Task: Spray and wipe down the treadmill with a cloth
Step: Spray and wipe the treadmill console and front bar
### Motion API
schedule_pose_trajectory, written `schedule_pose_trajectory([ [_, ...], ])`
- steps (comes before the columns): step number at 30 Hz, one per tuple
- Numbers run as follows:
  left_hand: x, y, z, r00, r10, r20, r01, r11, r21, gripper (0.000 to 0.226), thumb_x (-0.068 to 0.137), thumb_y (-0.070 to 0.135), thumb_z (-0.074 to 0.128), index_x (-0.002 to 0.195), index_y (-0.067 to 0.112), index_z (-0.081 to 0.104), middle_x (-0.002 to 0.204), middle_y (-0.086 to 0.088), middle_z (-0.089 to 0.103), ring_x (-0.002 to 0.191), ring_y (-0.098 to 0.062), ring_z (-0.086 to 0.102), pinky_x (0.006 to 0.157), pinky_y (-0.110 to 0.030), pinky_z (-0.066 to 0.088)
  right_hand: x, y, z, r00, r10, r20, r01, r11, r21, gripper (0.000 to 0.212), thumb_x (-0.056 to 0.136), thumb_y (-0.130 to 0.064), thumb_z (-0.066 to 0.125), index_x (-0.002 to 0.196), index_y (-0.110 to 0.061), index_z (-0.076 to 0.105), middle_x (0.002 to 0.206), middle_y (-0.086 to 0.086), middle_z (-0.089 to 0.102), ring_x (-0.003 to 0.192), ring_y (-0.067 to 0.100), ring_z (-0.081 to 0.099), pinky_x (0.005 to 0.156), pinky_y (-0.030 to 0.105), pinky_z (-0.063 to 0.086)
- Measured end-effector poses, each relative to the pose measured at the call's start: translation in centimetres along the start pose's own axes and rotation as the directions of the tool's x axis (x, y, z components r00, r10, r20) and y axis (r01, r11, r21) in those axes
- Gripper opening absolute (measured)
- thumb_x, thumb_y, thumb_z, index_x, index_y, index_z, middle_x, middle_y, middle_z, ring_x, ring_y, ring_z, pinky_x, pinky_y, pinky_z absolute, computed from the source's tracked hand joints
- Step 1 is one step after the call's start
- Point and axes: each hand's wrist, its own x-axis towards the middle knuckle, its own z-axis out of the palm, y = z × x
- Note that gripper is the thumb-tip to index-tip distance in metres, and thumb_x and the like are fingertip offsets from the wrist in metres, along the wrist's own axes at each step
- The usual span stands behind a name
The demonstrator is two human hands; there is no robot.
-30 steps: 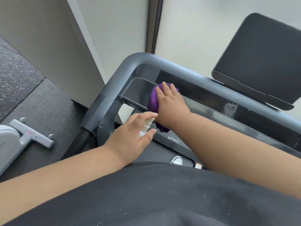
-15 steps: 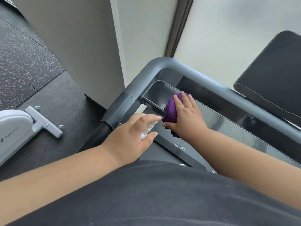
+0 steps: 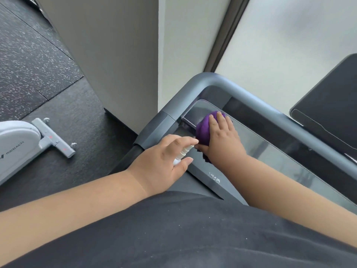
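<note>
1. The right hand [image 3: 222,140] lies palm down on a bunched purple cloth [image 3: 203,130], fingers spread over the top of it and thumb tucked along its near edge, so the cloth is pinned between the palm and the glossy console panel [image 3: 270,151] of the treadmill.
2. The cloth shows beyond the fingertips and to the left of the hand, and a small fold hangs out below the wrist; it sits at the far left end of the panel, beside a raised dark edge there.
3. The left hand [image 3: 164,163] is curled around a small white spray bottle [image 3: 182,154]. Only the nozzle and neck show between the forefinger and thumb; the body is hidden in the palm. The forefinger reaches forward over the nozzle, its tip almost touching the right thumb and the cloth.
4. The nozzle points toward the cloth and the panel just ahead of the left hand.
5. A grey handrail [image 3: 212,80] bends around the panel beyond and to the left of both hands, and its dark lower section runs down just left of the left hand.
6. A dark tablet-like screen [image 3: 332,113] stands well to the right of the right hand, past the rail.
7. Far to the left of the left forearm, a white machine base [image 3: 17,144] with a grey foot bar rests on the dark speckled floor [image 3: 29,60].
8. A black garment [image 3: 173,233] fills the view nearest the camera, under both forearms.
</note>
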Motion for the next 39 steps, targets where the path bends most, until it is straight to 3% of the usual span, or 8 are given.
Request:
schedule_pose_trajectory([
  [5,0.0,-0.7,-0.7,1.0,0.005,-0.017,-0.005,1.0,-0.026,0.043,0.092,0.044,0.05,0.132,0.046,0.037,0.117,0.029,0.038,0.081,-0.009,0.06,0.07,-0.026,0.051,0.1,0.8,0.0,1.0,-0.001,0.02,0.002,0.999,-0.044,0.114,0.076,-0.075,0.062,0.157,-0.012,0.013,0.165,0.011,0.01,0.151,0.031,0.003,0.123,0.039,0.007],
  [10,-0.1,-0.7,-1.1,1.0,-0.008,-0.002,0.008,1.0,-0.026,0.043,0.092,0.044,0.051,0.132,0.043,0.037,0.124,0.011,0.051,0.086,-0.015,0.062,0.073,-0.032,0.053,4.4,-1.7,-1.0,0.995,0.06,0.077,-0.056,0.997,-0.052,0.119,0.072,-0.082,0.056,0.157,-0.012,0.011,0.165,0.013,0.008,0.15,0.036,0.003,0.122,0.047,0.014],
  [16,-0.3,-0.6,-1.1,0.999,-0.023,0.025,0.024,0.999,-0.044,0.045,0.093,0.037,0.057,0.132,0.046,0.036,0.126,0.009,0.051,0.091,-0.016,0.063,0.078,-0.035,0.054,4.3,-2.3,-1.2,0.997,0.052,0.059,-0.051,0.999,-0.006,0.115,0.076,-0.08,0.054,0.157,-0.012,0.01,0.165,0.014,0.007,0.151,0.034,0.002,0.123,0.046,0.011],
  [23,-0.6,-1.3,-1.5,1.0,-0.027,0.005,0.028,0.997,-0.067,0.043,0.092,0.046,0.048,0.133,0.045,0.037,0.125,0.012,0.051,0.088,-0.017,0.066,0.078,-0.037,0.054,-1.3,1.4,-0.3,0.999,0.045,0.015,-0.046,0.998,0.052,0.113,0.075,-0.078,0.059,0.157,-0.015,0.015,0.165,0.009,0.011,0.151,0.026,0.003,0.122,0.036,0.007],
  [28,-0.7,-1.8,-1.8,0.998,-0.058,0.007,0.058,0.996,-0.066,0.043,0.092,0.044,0.05,0.133,0.044,0.038,0.126,0.012,0.051,0.095,-0.019,0.064,0.082,-0.04,0.053,2.4,-1.8,-0.6,0.993,0.104,0.05,-0.101,0.993,-0.056,0.112,0.078,-0.081,0.049,0.156,-0.009,0.013,0.164,0.015,0.01,0.151,0.034,0.003,0.122,0.046,0.012],
  [32,-0.5,-1.5,-1.5,0.998,-0.061,0.029,0.063,0.997,-0.054,0.042,0.092,0.045,0.052,0.131,0.048,0.037,0.129,0.01,0.051,0.1,-0.015,0.063,0.086,-0.038,0.052,6.1,-4.8,-1.5,0.992,0.098,0.074,-0.098,0.995,-0.002,0.117,0.075,-0.081,0.054,0.156,-0.01,0.01,0.164,0.012,0.007,0.15,0.036,0.003,0.121,0.05,0.014],
  [39,0.2,-1.1,-1.4,0.998,-0.04,0.053,0.042,0.998,-0.04,0.047,0.093,0.035,0.06,0.13,0.051,0.037,0.122,0.021,0.044,0.079,-0.009,0.063,0.08,-0.029,0.047,2.5,-1.2,-0.6,0.997,0.044,0.067,-0.042,0.999,-0.024,0.109,0.082,-0.076,0.053,0.157,-0.011,0.009,0.165,0.012,0.006,0.151,0.034,0.003,0.122,0.046,0.014],
])
